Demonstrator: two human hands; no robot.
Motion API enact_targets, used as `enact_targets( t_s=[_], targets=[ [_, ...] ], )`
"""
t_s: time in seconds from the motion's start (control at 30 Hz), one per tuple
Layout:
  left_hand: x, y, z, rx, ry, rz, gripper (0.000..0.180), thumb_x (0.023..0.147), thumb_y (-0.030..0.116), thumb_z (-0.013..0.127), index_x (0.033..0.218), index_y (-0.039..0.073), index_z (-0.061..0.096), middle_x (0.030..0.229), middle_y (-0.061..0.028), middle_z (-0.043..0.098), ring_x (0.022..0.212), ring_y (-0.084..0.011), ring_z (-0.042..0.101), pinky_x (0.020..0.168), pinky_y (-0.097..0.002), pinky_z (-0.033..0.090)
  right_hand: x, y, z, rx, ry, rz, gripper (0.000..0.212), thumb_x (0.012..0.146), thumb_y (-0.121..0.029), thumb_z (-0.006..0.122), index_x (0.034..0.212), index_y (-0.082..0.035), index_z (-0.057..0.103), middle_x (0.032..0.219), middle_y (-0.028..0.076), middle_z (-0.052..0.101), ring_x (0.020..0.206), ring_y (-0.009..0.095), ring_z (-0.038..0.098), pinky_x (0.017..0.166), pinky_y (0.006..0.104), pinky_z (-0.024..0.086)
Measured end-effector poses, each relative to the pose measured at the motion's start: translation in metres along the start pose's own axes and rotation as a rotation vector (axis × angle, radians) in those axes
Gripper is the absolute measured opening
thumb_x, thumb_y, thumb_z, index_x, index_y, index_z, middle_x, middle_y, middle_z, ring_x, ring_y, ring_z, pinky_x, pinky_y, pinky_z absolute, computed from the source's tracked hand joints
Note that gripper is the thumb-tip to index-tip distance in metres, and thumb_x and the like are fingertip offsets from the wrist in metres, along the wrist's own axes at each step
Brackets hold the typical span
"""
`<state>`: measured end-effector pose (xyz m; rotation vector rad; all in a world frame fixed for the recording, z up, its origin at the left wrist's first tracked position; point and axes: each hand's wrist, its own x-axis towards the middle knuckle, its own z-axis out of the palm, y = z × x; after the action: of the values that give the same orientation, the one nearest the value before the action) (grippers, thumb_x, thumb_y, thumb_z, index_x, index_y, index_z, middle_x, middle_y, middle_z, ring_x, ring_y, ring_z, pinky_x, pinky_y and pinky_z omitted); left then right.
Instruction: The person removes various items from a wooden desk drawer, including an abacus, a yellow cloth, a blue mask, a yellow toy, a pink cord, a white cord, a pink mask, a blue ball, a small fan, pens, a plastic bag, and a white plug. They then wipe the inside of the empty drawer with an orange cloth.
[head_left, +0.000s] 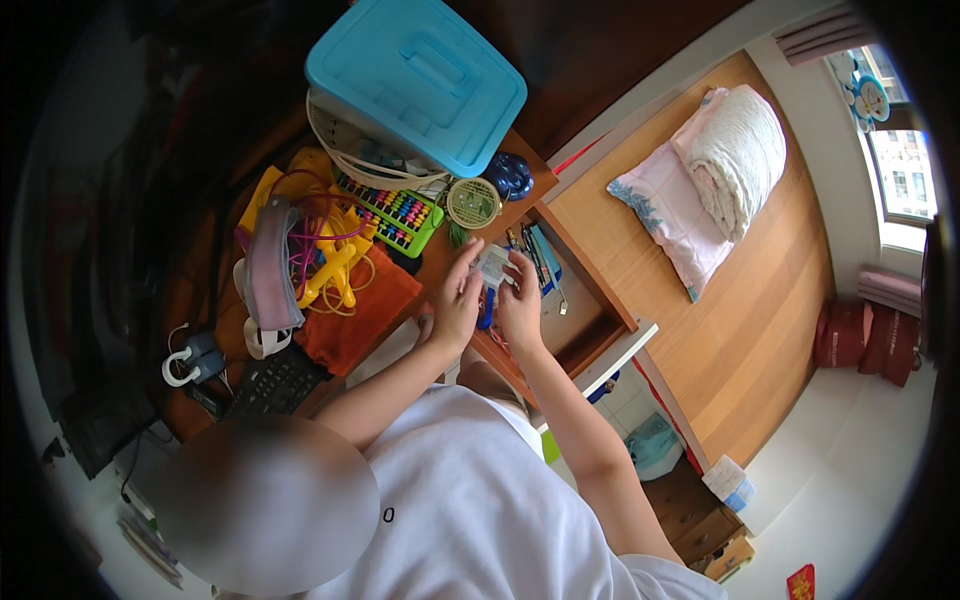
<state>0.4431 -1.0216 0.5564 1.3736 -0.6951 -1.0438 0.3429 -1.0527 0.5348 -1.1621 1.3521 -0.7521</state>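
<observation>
A small whitish, see-through flat packet (492,264) is between my two hands, over the open wooden drawer (585,345); what it contains is too small to make out. My left hand (458,308) grips it from the left, thumb and fingers at its edge. On the other side, the bent fingers of my right hand (519,305) pinch it. Below the hands, a blue object (486,309) shows in part. Slim pens and tools (540,258) lie along the drawer's far end, with a small metal piece (563,307) beside them.
On the desk to the left are a green abacus (400,215), yellow straps (340,270), an orange cloth (365,310) and a black keyboard (272,380). A blue-lidded bin (420,85) stands behind, near a round tin (473,203). Right of the drawer is a wooden bed (740,330) with a pillow (670,205).
</observation>
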Motion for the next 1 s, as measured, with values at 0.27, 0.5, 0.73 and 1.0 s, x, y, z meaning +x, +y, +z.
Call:
enact_targets(
  t_s=[0.27, 0.5, 0.73, 1.0],
  targets=[
    [-0.023, -0.094, 0.029, -0.060, -0.071, -0.701, 0.043, 0.088, 0.005, 0.040, 0.131, 0.001, 0.042, 0.134, -0.0110, 0.043, 0.123, -0.0186, 0.040, 0.102, -0.0300, 0.029, -0.016, 0.095, -0.054, -0.282, 0.048, 0.332, 0.039, 0.081, 0.000, 0.045, 0.120, -0.002, 0.049, 0.111, 0.014, 0.057, 0.097, 0.023, 0.056, 0.084, 0.0309, 0.045],
    [-0.009, -0.133, 0.062, 0.030, -0.030, -0.829, 0.045, 0.088, 0.013, 0.043, 0.132, 0.004, 0.040, 0.132, -0.0090, 0.045, 0.120, -0.0168, 0.041, 0.096, -0.0273, 0.031, 0.011, 0.119, -0.076, -0.491, 0.160, 0.259, 0.040, 0.076, -0.001, 0.048, 0.116, -0.004, 0.051, 0.112, 0.019, 0.054, 0.102, 0.034, 0.053, 0.088, 0.0374, 0.042],
    [0.019, -0.162, 0.088, 0.159, 0.111, -0.729, 0.045, 0.085, 0.007, 0.047, 0.130, 0.002, 0.040, 0.127, -0.0118, 0.046, 0.113, -0.0197, 0.046, 0.095, -0.0317, 0.036, 0.059, 0.128, -0.079, -0.528, 0.210, 0.112, 0.044, 0.072, 0.000, 0.049, 0.116, -0.007, 0.052, 0.111, 0.021, 0.054, 0.104, 0.041, 0.049, 0.089, 0.0445, 0.040],
    [0.029, -0.142, 0.118, 0.034, 0.026, -0.666, 0.043, 0.085, 0.002, 0.040, 0.129, 0.001, 0.041, 0.124, -0.0119, 0.049, 0.114, -0.0212, 0.046, 0.096, -0.0293, 0.035, 0.080, 0.126, -0.081, -0.517, 0.130, 0.151, 0.050, 0.072, -0.003, 0.053, 0.122, -0.005, 0.049, 0.116, 0.023, 0.053, 0.108, 0.041, 0.048, 0.091, 0.0440, 0.040]
  ],
)
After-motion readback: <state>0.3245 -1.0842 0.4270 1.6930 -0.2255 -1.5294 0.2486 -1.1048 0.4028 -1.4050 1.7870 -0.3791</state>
